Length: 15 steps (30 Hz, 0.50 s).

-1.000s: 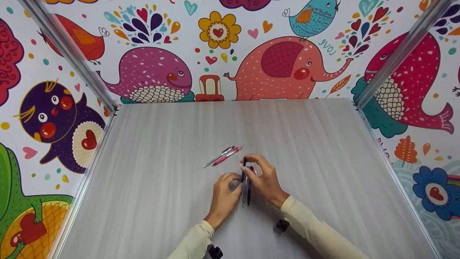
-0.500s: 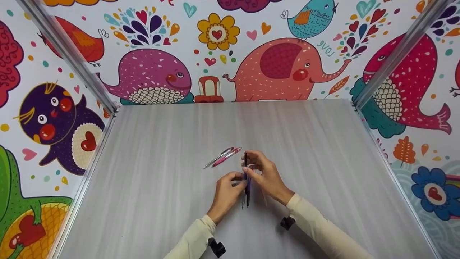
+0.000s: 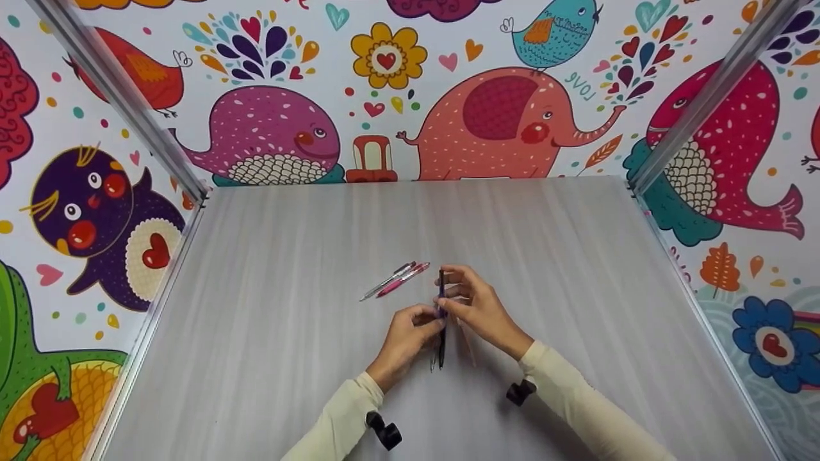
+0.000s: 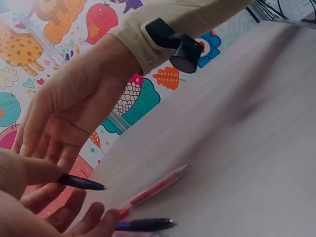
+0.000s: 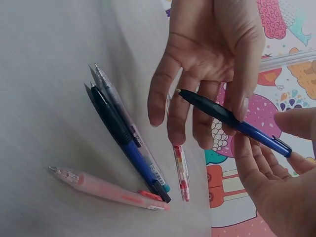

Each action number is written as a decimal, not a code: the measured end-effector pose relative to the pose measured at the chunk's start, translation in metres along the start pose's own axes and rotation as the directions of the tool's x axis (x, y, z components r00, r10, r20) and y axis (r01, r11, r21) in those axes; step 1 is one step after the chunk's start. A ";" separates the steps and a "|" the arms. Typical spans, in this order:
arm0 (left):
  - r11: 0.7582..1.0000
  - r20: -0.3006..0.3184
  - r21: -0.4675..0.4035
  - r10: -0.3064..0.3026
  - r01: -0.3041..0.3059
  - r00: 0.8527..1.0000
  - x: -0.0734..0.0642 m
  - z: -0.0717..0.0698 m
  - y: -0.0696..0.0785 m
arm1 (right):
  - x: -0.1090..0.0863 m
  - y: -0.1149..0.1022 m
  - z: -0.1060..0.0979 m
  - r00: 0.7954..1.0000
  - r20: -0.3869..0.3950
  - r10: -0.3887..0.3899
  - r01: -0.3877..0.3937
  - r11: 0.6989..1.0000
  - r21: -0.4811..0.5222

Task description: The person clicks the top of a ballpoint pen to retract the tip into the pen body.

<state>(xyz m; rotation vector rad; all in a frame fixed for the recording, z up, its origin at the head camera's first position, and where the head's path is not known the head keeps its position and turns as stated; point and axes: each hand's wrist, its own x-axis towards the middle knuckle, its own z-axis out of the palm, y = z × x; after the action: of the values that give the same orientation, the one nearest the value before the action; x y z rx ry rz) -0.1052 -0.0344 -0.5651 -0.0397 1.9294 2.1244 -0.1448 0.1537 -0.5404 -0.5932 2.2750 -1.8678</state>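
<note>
A blue pen (image 5: 210, 106) with a black grip is held up between both hands, its tip pointing left in the right wrist view. My left hand (image 3: 410, 336) pinches it around the grip. My right hand (image 3: 480, 310) holds the clip end, with a finger at the end of the barrel. Below the hands lie another blue-and-black pen (image 5: 118, 123), a clear pen (image 5: 111, 91) and a peach-pink pen (image 5: 113, 187). In the head view, the hands partly hide these.
Farther back on the grey table (image 3: 307, 243) lie a clear pen (image 3: 387, 282) and a pink pen (image 3: 403, 280), side by side. Patterned walls (image 3: 384, 96) border the table, with metal posts (image 3: 128, 96) at the corners.
Both hands have shifted slightly right with the held pen, which stands straighter in the head view. The right hand has moved off the peach-pink pen, which now shows beneath it.
</note>
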 end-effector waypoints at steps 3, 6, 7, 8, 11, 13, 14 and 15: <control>0.987 0.033 -0.125 -0.098 0.102 0.995 0.000 0.000 0.001 | 0.002 -0.002 -0.003 0.999 0.022 0.027 -0.027 1.000 0.004; 0.973 0.062 -0.183 -0.131 0.140 0.989 0.001 0.000 0.002 | 0.004 -0.005 -0.007 0.998 0.043 0.039 -0.039 0.999 -0.011; 0.970 0.070 -0.194 -0.137 0.148 0.988 0.001 0.001 0.002 | 0.004 -0.006 -0.008 0.998 0.051 0.041 -0.041 0.999 -0.018; 0.967 0.077 -0.202 -0.142 0.155 0.987 0.001 0.001 0.003 | 0.005 -0.007 -0.009 0.997 0.058 0.043 -0.042 0.999 -0.023; 0.963 0.092 -0.213 -0.147 0.164 0.985 0.003 0.001 0.004 | 0.007 -0.008 -0.011 0.997 0.071 0.043 -0.040 0.998 -0.038; 0.962 0.093 -0.215 -0.149 0.166 0.984 0.003 0.001 0.005 | 0.007 -0.009 -0.012 0.997 0.073 0.040 -0.037 0.998 -0.044; 0.962 0.094 -0.216 -0.150 0.167 0.984 0.003 0.001 0.005 | 0.008 -0.009 -0.013 0.997 0.072 0.038 -0.035 0.998 -0.046; 0.962 0.095 -0.217 -0.150 0.168 0.984 0.003 0.001 0.006 | 0.008 -0.010 -0.013 0.997 0.071 0.038 -0.034 0.998 -0.049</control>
<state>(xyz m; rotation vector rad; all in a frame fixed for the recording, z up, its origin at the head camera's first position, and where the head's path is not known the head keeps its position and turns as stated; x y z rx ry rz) -0.1094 -0.0328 -0.5598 -0.1497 1.5790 2.1900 -0.1542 0.1612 -0.5270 -0.6111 2.2746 -1.7521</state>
